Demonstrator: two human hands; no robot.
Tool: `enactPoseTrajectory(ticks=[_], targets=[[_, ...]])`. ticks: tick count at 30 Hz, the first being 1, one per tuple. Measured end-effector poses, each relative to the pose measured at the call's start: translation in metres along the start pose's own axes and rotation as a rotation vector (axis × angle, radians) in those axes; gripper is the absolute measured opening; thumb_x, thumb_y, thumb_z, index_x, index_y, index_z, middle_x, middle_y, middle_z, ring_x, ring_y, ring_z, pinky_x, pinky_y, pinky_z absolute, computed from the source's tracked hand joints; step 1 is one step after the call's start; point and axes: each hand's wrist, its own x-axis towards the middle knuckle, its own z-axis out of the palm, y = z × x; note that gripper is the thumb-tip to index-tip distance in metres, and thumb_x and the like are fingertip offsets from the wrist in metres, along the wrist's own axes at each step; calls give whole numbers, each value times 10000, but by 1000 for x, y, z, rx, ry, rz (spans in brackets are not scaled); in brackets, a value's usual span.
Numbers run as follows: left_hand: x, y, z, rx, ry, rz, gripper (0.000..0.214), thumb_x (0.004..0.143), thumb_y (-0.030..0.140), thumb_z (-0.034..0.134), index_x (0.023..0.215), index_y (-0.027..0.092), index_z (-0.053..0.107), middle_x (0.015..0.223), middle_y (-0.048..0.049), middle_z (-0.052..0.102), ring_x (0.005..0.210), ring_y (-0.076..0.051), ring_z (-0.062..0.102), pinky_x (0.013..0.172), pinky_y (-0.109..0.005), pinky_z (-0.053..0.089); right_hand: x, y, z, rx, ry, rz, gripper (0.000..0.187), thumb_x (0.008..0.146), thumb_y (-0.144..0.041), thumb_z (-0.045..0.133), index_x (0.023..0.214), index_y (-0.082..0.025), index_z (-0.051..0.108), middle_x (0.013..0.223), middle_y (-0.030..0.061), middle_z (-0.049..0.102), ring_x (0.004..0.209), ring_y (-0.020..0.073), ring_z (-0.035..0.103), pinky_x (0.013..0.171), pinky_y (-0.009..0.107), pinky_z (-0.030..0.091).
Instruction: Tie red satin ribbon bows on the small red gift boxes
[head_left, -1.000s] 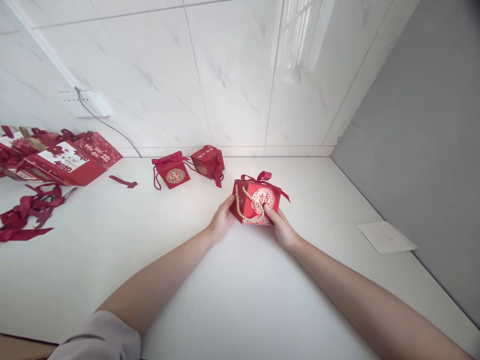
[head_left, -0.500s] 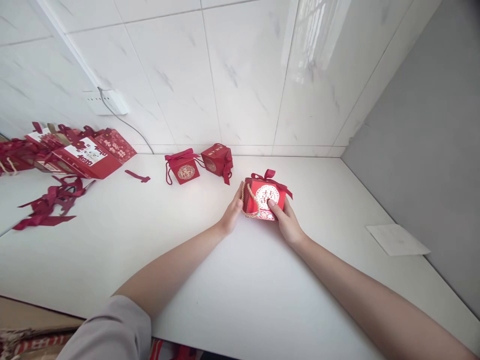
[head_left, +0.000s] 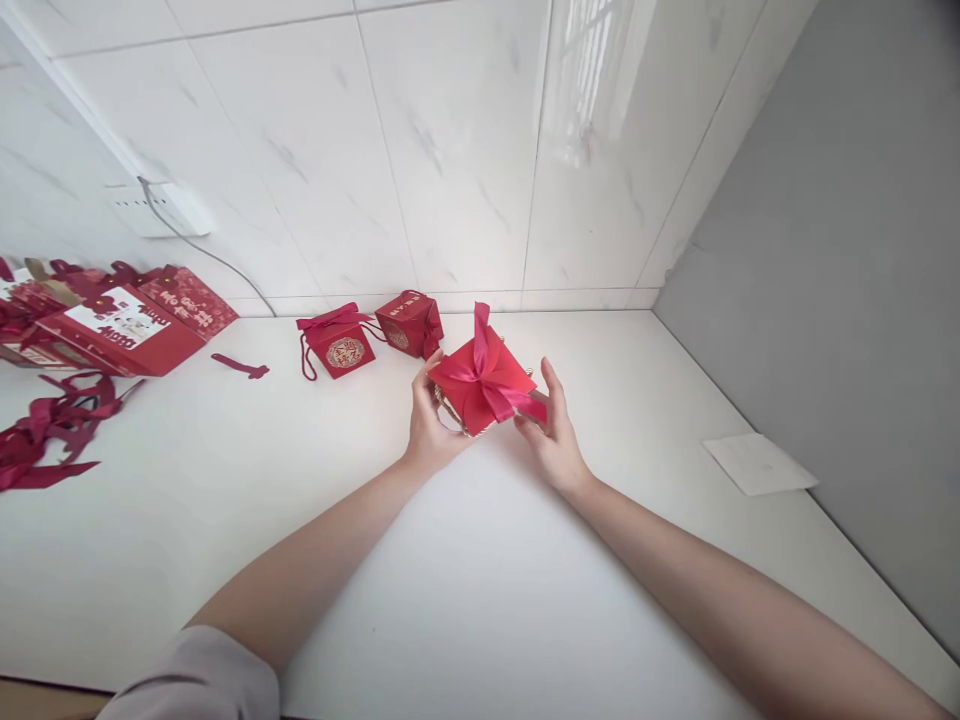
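A small red gift box (head_left: 480,385) tied with a red ribbon bow is lifted a little off the white tabletop (head_left: 465,560) and tipped so its bowed top faces me. My left hand (head_left: 429,425) grips its left side, fingers curled round the edge. My right hand (head_left: 551,435) holds the right side, thumb and fingers pressed on the box. A gold rope handle peeks out below the box.
Two more small red gift boxes (head_left: 337,342) (head_left: 409,322) stand by the tiled wall. At the far left lie flat red boxes (head_left: 127,325), loose red ribbons (head_left: 45,440) and a ribbon scrap (head_left: 240,366). A white paper (head_left: 757,463) lies at right beside a grey wall.
The box was upright between my hands with its printed front toward me; now it is lifted and tipped so the bowed top faces me. Both hands stayed on it.
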Motion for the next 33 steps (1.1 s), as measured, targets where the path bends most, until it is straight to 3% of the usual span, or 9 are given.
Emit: enactPoseTrajectory(ticks=[7,19,23,25,27,30,33], targets=[[-1,-1,4,52,50,149,1172,458,371,945,1411,263,272,1496,-219,269,1394,-376,363,1061,-511,445,2,3,0,0,57,131,767,839,-293,603,1504,-328,224,1555,97,306,1143,263,589,992,482,472],[-1,0,6,86,89,131,1050,516,302,920,1374,251,316,1439,-190,326,1391,-355,365,1049,-481,449,5,12,1,74,49,106,601,830,-221,561,1384,-340,362,1463,73,416,1005,203,630,830,383,517],[0,-9,-2,-58,-50,-46,1028,540,252,884,1392,245,309,1435,-193,403,1322,-348,464,999,-450,481,8,10,0,146,117,152,371,824,-242,517,1193,-280,503,1314,60,518,892,177,614,778,353,502],[3,-16,-9,-246,-218,-260,1005,546,209,840,1411,238,328,1304,-160,558,1114,-312,624,854,-408,547,11,10,-1,172,199,203,289,815,-268,515,1102,-246,538,1153,54,579,826,172,594,774,355,492],[7,-25,-16,-440,-356,-515,848,596,175,733,1383,214,420,1054,-95,691,856,-261,695,698,-365,555,14,8,-3,169,295,228,227,815,-301,517,1028,-234,556,1008,36,591,806,176,569,788,358,479],[13,-35,-23,-555,-341,-619,614,643,149,583,1256,185,577,991,-69,717,849,-225,691,745,-348,537,15,4,-6,147,432,206,146,839,-331,498,952,-248,541,893,13,547,790,174,518,815,355,454],[20,-37,-27,-556,-180,-619,591,647,101,540,1222,223,596,1118,-45,689,1012,-195,660,887,-328,497,15,-2,-6,141,516,158,122,864,-350,492,942,-263,527,914,8,518,782,166,495,831,347,435]])
